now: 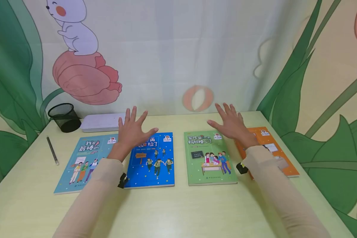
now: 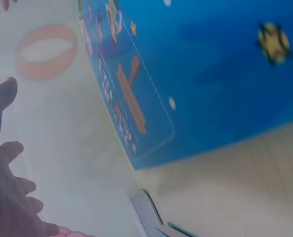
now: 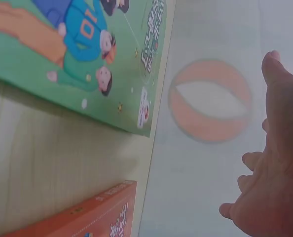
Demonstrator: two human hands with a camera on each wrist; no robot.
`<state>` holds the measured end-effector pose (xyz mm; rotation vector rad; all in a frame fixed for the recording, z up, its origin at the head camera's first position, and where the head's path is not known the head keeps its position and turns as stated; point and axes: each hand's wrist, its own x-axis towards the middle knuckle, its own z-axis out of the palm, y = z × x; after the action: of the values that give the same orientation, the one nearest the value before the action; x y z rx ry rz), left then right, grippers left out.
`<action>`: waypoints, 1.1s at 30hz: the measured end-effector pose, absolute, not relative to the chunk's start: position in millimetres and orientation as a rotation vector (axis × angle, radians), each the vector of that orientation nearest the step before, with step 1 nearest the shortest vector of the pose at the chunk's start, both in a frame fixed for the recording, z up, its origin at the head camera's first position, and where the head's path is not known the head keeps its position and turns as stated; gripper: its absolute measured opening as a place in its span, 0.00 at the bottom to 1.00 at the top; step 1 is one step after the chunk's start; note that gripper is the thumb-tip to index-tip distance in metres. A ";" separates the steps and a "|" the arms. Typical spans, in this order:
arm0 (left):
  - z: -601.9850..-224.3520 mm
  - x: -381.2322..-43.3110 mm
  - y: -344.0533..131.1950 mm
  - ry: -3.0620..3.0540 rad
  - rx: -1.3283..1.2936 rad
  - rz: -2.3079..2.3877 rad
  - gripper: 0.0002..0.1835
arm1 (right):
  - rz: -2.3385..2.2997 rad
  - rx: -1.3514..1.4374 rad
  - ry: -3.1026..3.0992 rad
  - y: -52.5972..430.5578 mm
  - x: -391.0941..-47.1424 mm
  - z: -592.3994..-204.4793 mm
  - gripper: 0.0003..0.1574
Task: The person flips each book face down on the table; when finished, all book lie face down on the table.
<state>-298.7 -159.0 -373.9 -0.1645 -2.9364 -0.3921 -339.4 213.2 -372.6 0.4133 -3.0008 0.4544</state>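
Four books would be a row, but I describe each: a light blue book (image 1: pixel 77 168) lies at the left, and a bright blue book (image 1: pixel 151 165) beside it. My left hand (image 1: pixel 131 130) hovers over the gap between those two, fingers spread and holding nothing. Right of the middle lies a green book (image 1: pixel 209 165), then an orange book (image 1: pixel 281 158) partly covered by my right forearm. Above these two, my right hand (image 1: pixel 231 124) is spread with nothing in it. The right wrist view shows the green book's (image 3: pixel 87 59) corner close below that hand.
A black mesh pen holder (image 1: pixel 64 117) stands at the back left, beside a flat whitish case (image 1: pixel 101 123). A dark pencil (image 1: pixel 52 150) lies near the table's left edge. A printed curtain (image 1: pixel 166 59) hangs along the back of the table.
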 end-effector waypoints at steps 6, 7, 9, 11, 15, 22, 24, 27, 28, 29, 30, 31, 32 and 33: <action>-373.5 -298.0 -135.6 -2.947 -0.323 -0.415 0.47 | 0.572 0.454 -3.023 227.9 -336.6 -367.5 0.58; -373.3 -297.6 -131.0 -2.945 -0.356 -0.421 0.47 | 0.605 0.457 -3.025 231.8 -335.8 -366.4 0.58; -372.9 -296.3 -121.1 -2.941 -0.416 -0.447 0.46 | 0.662 0.458 -3.035 241.1 -335.3 -365.5 0.59; -373.0 -294.4 -110.5 -2.942 -0.471 -0.469 0.45 | 0.702 0.464 -3.049 250.3 -334.4 -364.8 0.61; -374.4 -290.4 -87.1 -2.940 -0.571 -0.452 0.44 | 0.763 0.471 -3.075 266.1 -332.4 -364.6 0.63; -381.1 -286.9 -48.3 -2.912 -0.728 -0.413 0.43 | 0.795 0.426 -3.104 293.8 -331.5 -369.1 0.66; -382.8 -286.1 -39.4 -2.911 -0.762 -0.400 0.42 | 0.786 0.416 -3.112 302.0 -330.7 -370.5 0.68; -384.4 -284.8 -28.6 -2.907 -0.814 -0.402 0.42 | 0.782 0.422 -3.108 313.5 -329.0 -372.5 0.68; -384.7 -284.5 -25.3 -2.903 -0.831 -0.400 0.42 | 0.785 0.425 -3.106 317.0 -328.5 -373.1 0.68; -384.7 -284.2 -21.9 -2.902 -0.844 -0.399 0.42 | 0.794 0.428 -3.106 320.7 -328.4 -373.8 0.67; -384.7 -283.8 -18.5 -2.900 -0.855 -0.400 0.42 | 0.804 0.427 -3.107 324.1 -328.1 -374.5 0.67; -384.4 -283.1 -15.3 -2.901 -0.865 -0.401 0.42 | 0.811 0.425 -3.106 327.2 -328.0 -375.7 0.67; -384.0 -282.5 -12.1 -2.901 -0.874 -0.404 0.42 | 0.810 0.421 -3.108 330.2 -328.0 -376.8 0.67; -383.9 -282.0 -8.7 -2.903 -0.883 -0.397 0.42 | 0.808 0.413 -3.113 333.2 -328.4 -378.3 0.67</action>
<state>-282.0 -8.7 -383.9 -0.8830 -2.9028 -0.3967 -328.4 333.2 -378.3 0.4126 -3.1132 0.8081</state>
